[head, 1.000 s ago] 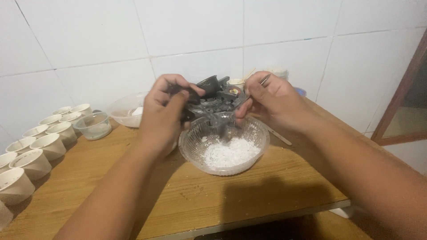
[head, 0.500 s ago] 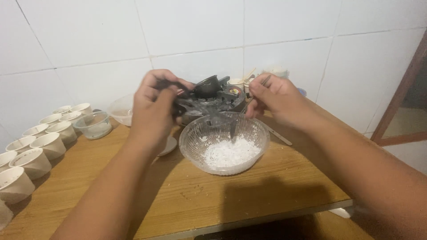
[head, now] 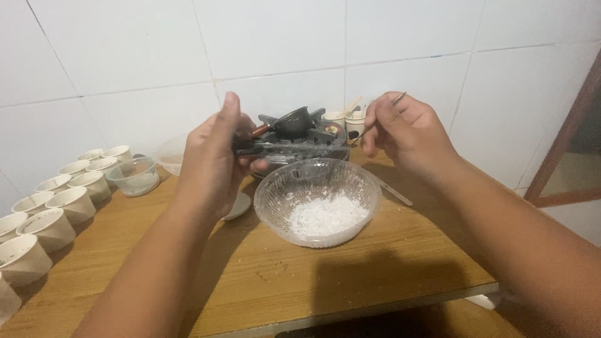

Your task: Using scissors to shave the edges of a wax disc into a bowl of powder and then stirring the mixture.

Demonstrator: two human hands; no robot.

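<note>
My left hand grips a black, powder-dusted tray-like mould and holds it level above the far rim of a clear glass bowl. White powder lies in the bowl's bottom. My right hand is closed on a thin metal stick, its lower tip near the mould's right end. A small black pot with a reddish handle sits behind the mould.
Several white paper cups line the left side of the wooden table. A small glass bowl stands near them. More cups sit by the tiled wall. A metal tool lies right of the big bowl.
Both hands have lifted the mould up out of the bowl and levelled it. My right hand has drawn back to the right with the stick.
</note>
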